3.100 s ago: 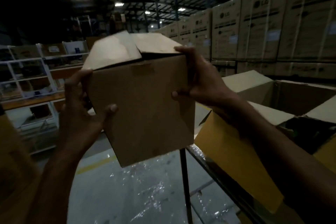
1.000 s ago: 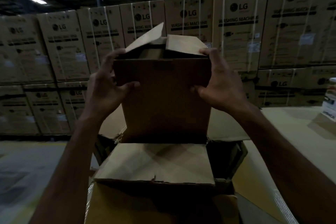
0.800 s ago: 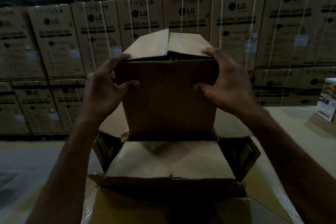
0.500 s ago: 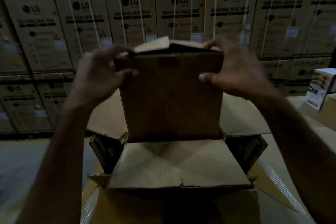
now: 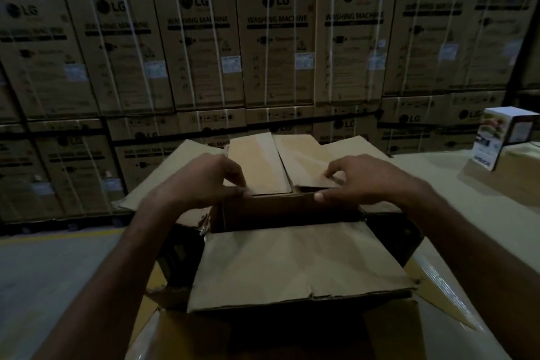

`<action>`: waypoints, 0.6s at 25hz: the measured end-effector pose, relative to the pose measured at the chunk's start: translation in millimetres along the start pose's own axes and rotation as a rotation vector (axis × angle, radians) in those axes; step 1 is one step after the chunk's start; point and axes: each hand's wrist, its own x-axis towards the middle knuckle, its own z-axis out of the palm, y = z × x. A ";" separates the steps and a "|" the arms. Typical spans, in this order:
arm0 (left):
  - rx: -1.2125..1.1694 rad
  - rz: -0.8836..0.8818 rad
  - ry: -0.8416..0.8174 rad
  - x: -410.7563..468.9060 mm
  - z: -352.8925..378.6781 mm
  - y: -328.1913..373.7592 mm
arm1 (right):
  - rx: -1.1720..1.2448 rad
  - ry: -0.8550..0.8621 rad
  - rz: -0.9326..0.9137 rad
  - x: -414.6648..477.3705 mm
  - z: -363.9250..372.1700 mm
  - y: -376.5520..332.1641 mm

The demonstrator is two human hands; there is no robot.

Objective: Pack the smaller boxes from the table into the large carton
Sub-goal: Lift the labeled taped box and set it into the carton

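A plain brown smaller box (image 5: 287,210) stands sunk deep in the large carton (image 5: 295,266), only its top part above the rim. My left hand (image 5: 201,181) grips its near left top corner, fingers curled over the left top flap (image 5: 258,165). My right hand (image 5: 362,181) pinches the right top flap (image 5: 304,165) at the near right corner, thumb on the box's front. The carton's near flap lies folded toward me, and its side flaps spread outward.
A wall of stacked LG washing-machine cartons (image 5: 274,38) fills the background. To the right is a pale table surface (image 5: 467,190) with a small white printed box (image 5: 499,140) on it. Grey floor with a yellow line (image 5: 52,237) lies at left.
The smaller box has gone down into the large carton, from held high above it to sunk nearly to its top. Both hands followed it down and stay on the top corners.
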 end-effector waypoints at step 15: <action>0.002 0.070 0.397 -2.2 -1.1 -16.7 | 0.003 0.298 -0.076 16.4 -9.0 -48.0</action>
